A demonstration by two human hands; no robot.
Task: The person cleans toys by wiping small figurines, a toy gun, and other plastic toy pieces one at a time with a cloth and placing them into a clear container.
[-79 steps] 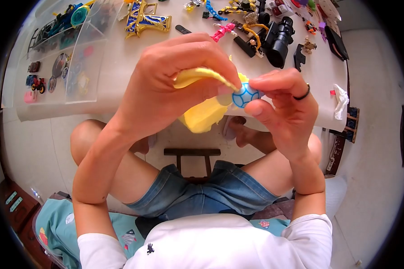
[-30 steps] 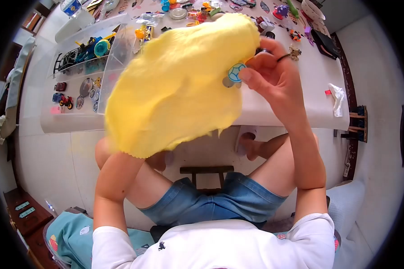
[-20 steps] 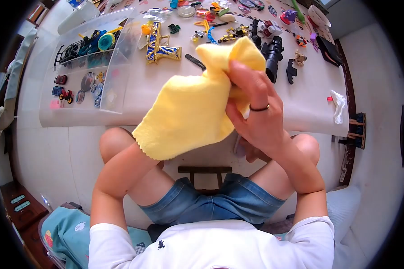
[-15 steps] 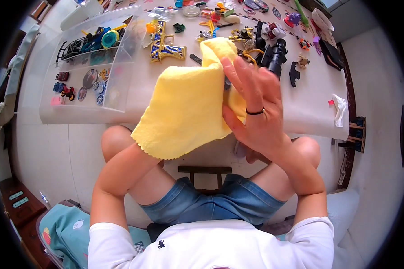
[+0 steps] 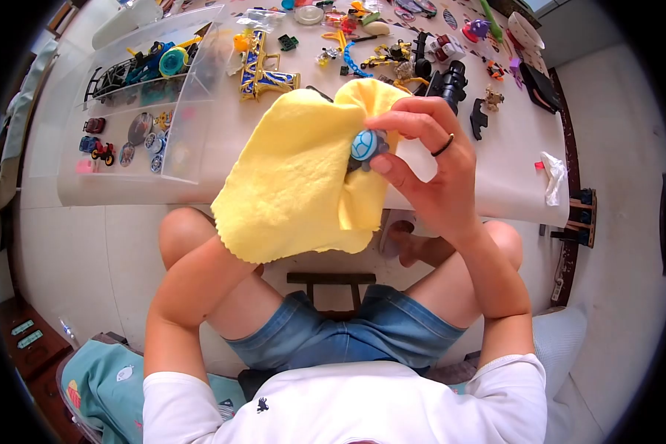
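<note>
A yellow cloth (image 5: 281, 177) with a scalloped edge drapes over my left hand, whose fingers are hidden beneath it. Against the cloth's right part sits a small grey toy with a light blue, shell-patterned round face (image 5: 364, 145). My right hand (image 5: 433, 152), wearing a dark ring, pinches this toy between thumb and index finger at its right side. Both hands are raised above the front edge of the table (image 5: 488, 181).
A clear divided box (image 5: 181, 152) with small toys stands at the left. Behind the cloth lie a gold and blue toy piece (image 5: 263, 74), a black cylinder (image 5: 450, 83) and a black curved piece (image 5: 479, 118). At the right is a white crumpled wrapper (image 5: 553, 177).
The cloth has opened out from its bunched shape around the toy, so the blue face shows. My right fingers, spread a moment ago, have closed on the toy's edge.
</note>
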